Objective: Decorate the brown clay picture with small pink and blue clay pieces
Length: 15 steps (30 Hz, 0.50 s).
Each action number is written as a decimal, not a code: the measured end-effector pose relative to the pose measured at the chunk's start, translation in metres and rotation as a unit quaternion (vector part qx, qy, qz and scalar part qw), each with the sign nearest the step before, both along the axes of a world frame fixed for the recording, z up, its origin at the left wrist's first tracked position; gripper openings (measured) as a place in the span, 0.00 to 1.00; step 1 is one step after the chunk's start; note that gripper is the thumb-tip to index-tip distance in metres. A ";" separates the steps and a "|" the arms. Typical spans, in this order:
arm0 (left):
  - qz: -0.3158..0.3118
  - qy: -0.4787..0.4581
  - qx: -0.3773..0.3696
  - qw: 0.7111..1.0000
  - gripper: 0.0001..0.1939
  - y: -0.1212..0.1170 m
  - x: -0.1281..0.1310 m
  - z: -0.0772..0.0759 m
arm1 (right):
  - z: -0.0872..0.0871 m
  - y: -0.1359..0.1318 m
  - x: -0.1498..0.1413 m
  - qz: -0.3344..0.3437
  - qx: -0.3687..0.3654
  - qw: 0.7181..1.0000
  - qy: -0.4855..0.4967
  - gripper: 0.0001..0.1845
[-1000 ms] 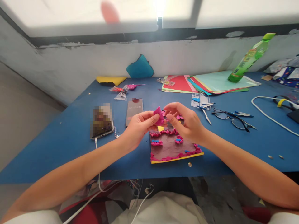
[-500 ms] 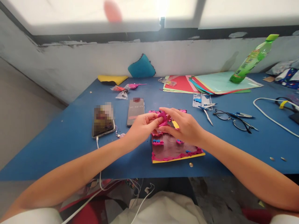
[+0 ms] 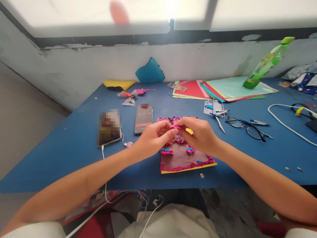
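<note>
A soft, matte pink piece (image 3: pixel 175 127), thin and small, sits above the upper part of a flat, roughly rectangular panel (image 3: pixel 178 159). The panel has a smooth brownish-purple face, ruffled pink borders, small blue lumps in pink frames and a yellow near edge. It lies by the middle of the near edge of the tabletop (image 3: pixel 61 142).

The left hand (image 3: pixel 151 140) is narrow, thumb and fingers closed on the pink piece. The right hand (image 3: pixel 200 134) is likewise narrow, its fingertips meeting the same piece from the other side (the fingers partly hide its outline).

The tabletop is plain blue. Left of the panel lie a phone (image 3: pixel 144 119) with a lit timer and a second phone (image 3: pixel 110 130), its screen blurred, joined to a white cable (image 3: pixel 106 188). Toward the far right corner, a translucent green bottle (image 3: pixel 266 66) appears tilted over fanned coloured sheets (image 3: pixel 232 87); black-framed eyeglasses (image 3: pixel 244 127) rest nearer. At the far left corner lies a curled yellow sheet (image 3: pixel 119 84). A teal piece (image 3: pixel 150 71) rests against the scuffed pale wall (image 3: pixel 198 61), below a bright window (image 3: pixel 148 16).
</note>
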<state>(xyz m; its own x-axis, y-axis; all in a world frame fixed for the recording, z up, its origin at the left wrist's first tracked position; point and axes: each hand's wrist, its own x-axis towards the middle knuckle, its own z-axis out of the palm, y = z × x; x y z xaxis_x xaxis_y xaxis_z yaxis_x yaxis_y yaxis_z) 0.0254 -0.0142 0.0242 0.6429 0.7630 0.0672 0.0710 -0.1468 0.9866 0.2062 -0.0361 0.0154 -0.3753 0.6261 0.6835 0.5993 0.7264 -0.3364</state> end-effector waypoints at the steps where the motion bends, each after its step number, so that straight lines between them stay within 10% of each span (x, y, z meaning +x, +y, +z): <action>1: -0.001 0.010 0.012 1.000 0.20 0.000 0.000 0.000 | 0.001 -0.001 0.000 -0.004 0.002 1.000 0.002 0.07; 15: -0.059 0.078 0.111 0.989 0.18 -0.004 -0.005 0.003 | 0.005 -0.005 -0.002 -0.006 -0.074 0.996 0.049 0.31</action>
<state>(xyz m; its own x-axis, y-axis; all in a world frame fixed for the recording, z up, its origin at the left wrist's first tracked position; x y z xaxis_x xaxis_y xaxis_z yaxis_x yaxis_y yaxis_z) 0.0208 -0.0178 0.0272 0.7425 0.6592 0.1188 0.1883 -0.3756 0.9074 0.2037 -0.0413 0.0208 -0.3039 0.7266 0.6162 0.5662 0.6579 -0.4965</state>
